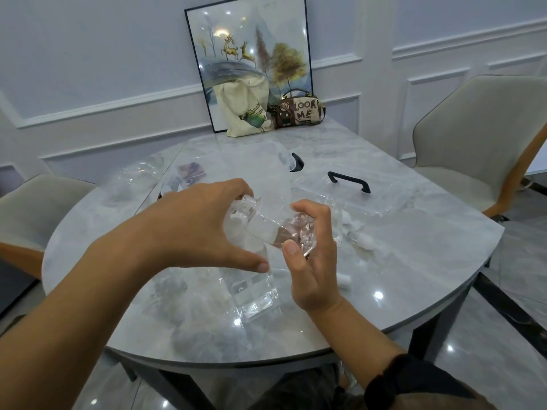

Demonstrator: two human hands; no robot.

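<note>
Grey marble tops the round desk (414, 261) in front of us, with pale panelled wall behind. We hold the clear bottle (268, 230) tilted in the air just above the desk, between both hands. Our left hand (201, 229) curls round its neck end, thumb stretched underneath. Our right hand (310, 255) pinches the other end, thumb on the near side and fingers wrapped behind.

We judge the grip to be the main risk. The smooth wall could slip if we twist it, and a drop would hit the clear box (254, 294) right below, or the hard marble. We cannot tell whether the bottle holds liquid, but if it does, this tilt could spill it. Small white caps (365, 239) lie near the right edge, where a careless sweep could roll them off.
</note>
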